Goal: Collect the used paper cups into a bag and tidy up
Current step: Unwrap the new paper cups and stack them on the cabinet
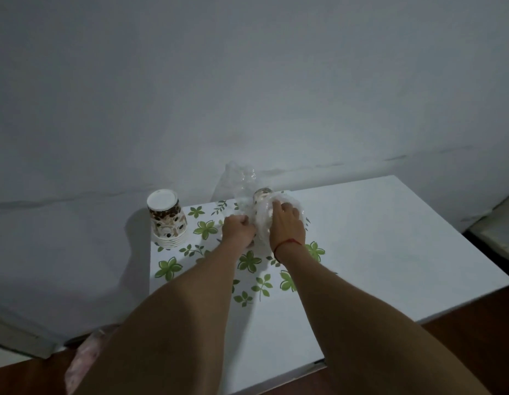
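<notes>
A thin clear plastic bag stands crumpled near the far edge of the surface, and inside it I can see at least one paper cup with a brown pattern, wrapped by the plastic; how many cups are in the bag I cannot tell. The left hand is clenched into a fist on a pinch of the bag's film at its lower left side, and the right hand lies over the bag from the right, fingers pressed on the plastic around the cup, so both grips are grasping the bag. To the left, well apart from the bag, a stack of nested paper cups stands upside down on the corner of the surface, touching nothing else. The near left part of the surface shows a print of green flowers and leaves; the rest is plain white, with a pale wall behind. I judge the task is only partly done: some cups seem already in the bag, but the whole stack is not yet collected, and closing the bag and tidying are left
</notes>
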